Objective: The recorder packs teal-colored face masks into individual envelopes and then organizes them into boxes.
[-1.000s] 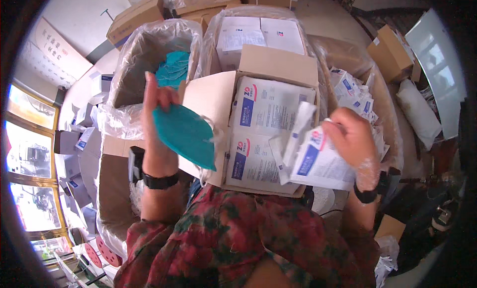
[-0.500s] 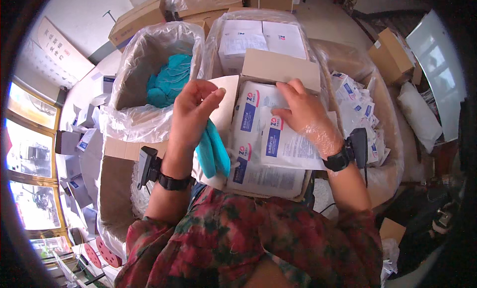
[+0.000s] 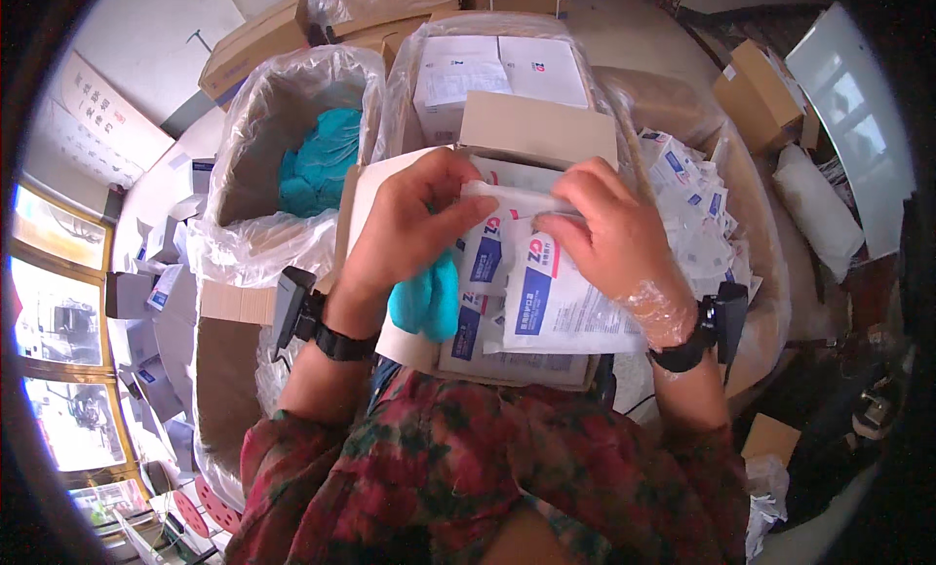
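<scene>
A flat white packet with a blue panel is held up by its top edge between both hands. My left hand pinches the top left end with thumb and fingers. Below that palm hangs a folded bundle of teal face masks, apparently held by the lower fingers, which are hidden. My right hand, in clear crinkled plastic at the wrist, pinches the same top edge farther right. Underneath, an open cardboard box on my lap holds similar white packets, partly covered by the raised one.
At the left, a plastic-lined carton contains loose teal masks. White boxes fill a lined carton ahead. Many white packets lie in another lined carton on the right. Small boxes are piled at far left.
My left hand has come right and down to pinch the packet's top edge. My right hand has shifted slightly right, and the packet's top edge is now lifted off the stack.
</scene>
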A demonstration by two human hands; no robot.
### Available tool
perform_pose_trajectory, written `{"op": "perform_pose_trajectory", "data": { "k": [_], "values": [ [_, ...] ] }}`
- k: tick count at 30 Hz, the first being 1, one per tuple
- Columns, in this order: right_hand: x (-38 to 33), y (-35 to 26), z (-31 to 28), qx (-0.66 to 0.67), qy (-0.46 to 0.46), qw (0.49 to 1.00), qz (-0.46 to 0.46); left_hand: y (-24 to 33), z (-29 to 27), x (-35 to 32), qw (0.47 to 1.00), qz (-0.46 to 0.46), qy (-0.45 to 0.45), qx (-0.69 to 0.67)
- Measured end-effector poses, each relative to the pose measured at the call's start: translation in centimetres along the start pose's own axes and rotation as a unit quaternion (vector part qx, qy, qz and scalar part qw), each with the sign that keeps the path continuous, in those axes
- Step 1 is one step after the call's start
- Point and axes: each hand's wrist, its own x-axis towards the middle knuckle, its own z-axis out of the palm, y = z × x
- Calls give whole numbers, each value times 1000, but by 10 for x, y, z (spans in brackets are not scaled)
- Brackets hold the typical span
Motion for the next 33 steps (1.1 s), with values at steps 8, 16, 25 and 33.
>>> {"op": "perform_pose_trajectory", "data": {
  "k": [8, 16, 25, 33],
  "values": [
    [26, -18, -31, -8, -31, 999, -40, 38, 3, -11, 997, 58, 49, 9],
    [12, -27, -16, 6, -112, 993, -29, 21, 17, -32, 998, 32, 44, 21],
    [16, -25, 2, -15, -71, 994, -76, 13, 21, -30, 994, 26, 106, 18],
    [2, -49, -2, -91, -47, 986, -134, 6, 19, -19, 968, -94, 129, -194]
  ]
}}
